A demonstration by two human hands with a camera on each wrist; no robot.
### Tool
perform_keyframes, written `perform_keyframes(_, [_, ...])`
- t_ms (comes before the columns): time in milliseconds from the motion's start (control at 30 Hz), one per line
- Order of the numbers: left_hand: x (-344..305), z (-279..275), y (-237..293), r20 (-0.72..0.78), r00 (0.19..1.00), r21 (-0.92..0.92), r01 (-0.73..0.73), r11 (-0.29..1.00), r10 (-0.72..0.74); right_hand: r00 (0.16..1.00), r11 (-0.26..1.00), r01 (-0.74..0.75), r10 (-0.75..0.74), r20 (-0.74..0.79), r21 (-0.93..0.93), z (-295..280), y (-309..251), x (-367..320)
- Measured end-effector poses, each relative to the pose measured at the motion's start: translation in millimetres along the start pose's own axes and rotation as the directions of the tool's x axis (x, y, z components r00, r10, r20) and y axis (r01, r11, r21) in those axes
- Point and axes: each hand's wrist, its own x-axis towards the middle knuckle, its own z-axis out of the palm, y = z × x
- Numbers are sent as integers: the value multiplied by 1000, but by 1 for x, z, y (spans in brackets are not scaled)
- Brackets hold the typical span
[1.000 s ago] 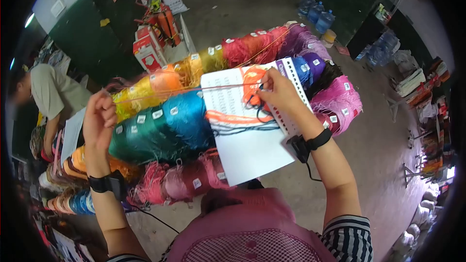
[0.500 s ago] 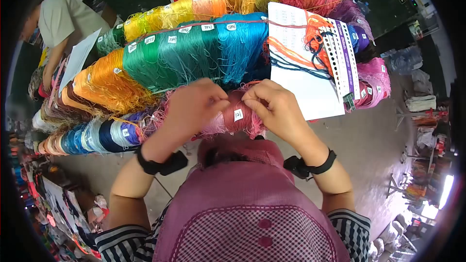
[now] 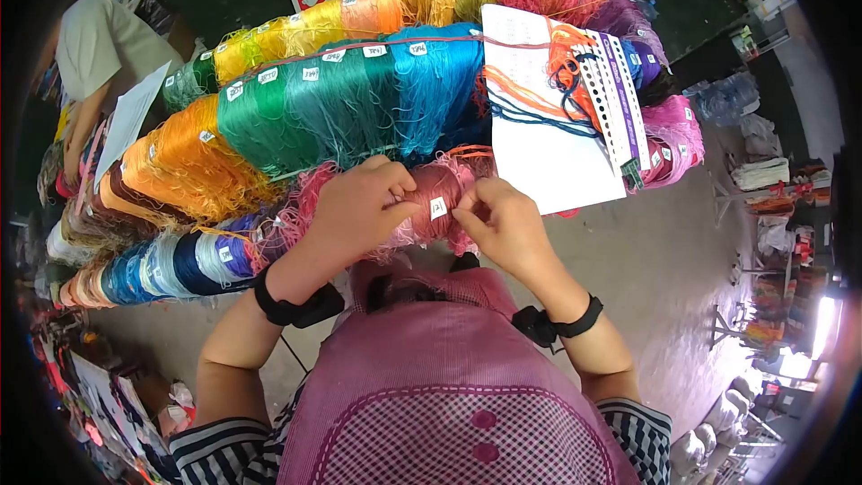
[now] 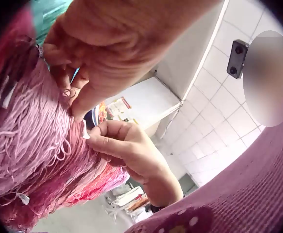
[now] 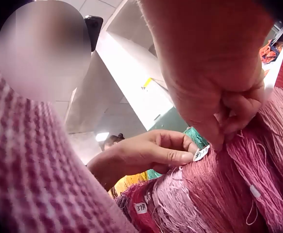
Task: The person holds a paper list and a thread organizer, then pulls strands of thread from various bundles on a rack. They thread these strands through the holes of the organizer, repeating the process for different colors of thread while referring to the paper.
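Note:
A dusty-rose thread skein (image 3: pixel 436 187) with a small white number tag (image 3: pixel 438 208) hangs in the front row, between both hands. My left hand (image 3: pixel 364 207) is at its left side, thumb and forefinger pinching at the strands beside the tag. From the right, my right hand (image 3: pixel 507 224) pinches at the strands with thumb and curled fingers. The right wrist view shows the left thumb (image 5: pixel 175 157) right at the tag's edge. Close up in the left wrist view, pale pink thread (image 4: pixel 25 126) hangs beside the left fingers. The exact strands pinched are partly hidden by the fingers.
Rows of tagged skeins, green (image 3: pixel 269 126), blue (image 3: pixel 435 81) and orange (image 3: pixel 175 148), spread behind. A white sheet (image 3: pixel 548 157) with orange and navy threads lies on them at right, beside a punched card strip (image 3: pixel 620 108). Another person (image 3: pixel 108 45) is at far left.
Both hands came down from a stretched strand over the sheet to the dusty-rose skein at the front. Over the last half second they have stayed there, with small finger movements.

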Motion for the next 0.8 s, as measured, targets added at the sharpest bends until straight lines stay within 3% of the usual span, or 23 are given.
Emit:
perform_keyframes(33, [-1,-7,2,27,1000,-34,2,999,-1,989,983,-105,88,114,149,-8,-2,-3])
perform_keyframes(67, [-1,-12,5,53,999,-68,5,998,-2,990,984,-104,88,113,146,-12,2,-4])
perform_keyframes(100, [-1,-16,8,50,999,-71,5,997,-1,951,862,-273,176,253,427,-15,8,-6])
perform_keyframes(133, [0,-19,10,92,995,-89,38,995,-29,888,633,-442,210,408,636,-17,13,-7])
perform_keyframes(167, [1,-21,12,134,989,-104,70,992,-56,888,634,-442,211,408,635,-20,16,-9])
perform_keyframes(233, [4,-21,14,151,988,-118,60,991,-42,863,512,-494,186,470,703,-25,21,-11])
perform_keyframes(367, [13,-22,20,128,990,-142,-36,989,54,852,551,-512,230,470,659,-25,26,-13])
perform_keyframes(467, [25,-20,25,90,993,-121,-61,991,73,877,651,-469,260,405,597,-20,23,-12])
perform_keyframes(533, [32,-9,26,87,986,-84,-135,987,143,928,809,-355,243,282,469,-19,20,-8])
perform_keyframes(600, [41,9,21,81,974,-46,-210,977,213,928,789,-355,233,289,502,-19,19,-5])
perform_keyframes(667, [48,22,17,49,918,158,-397,904,394,928,767,-357,223,300,533,-19,23,-6])
perform_keyframes(733, [54,22,17,58,904,153,-428,891,424,972,825,-217,133,194,522,-19,29,-4])
perform_keyframes(767, [57,20,19,68,890,146,-455,878,450,973,823,-214,134,186,526,-22,26,-4])
perform_keyframes(800, [58,16,22,74,887,149,-461,875,455,967,740,-251,169,189,624,-27,21,-3])
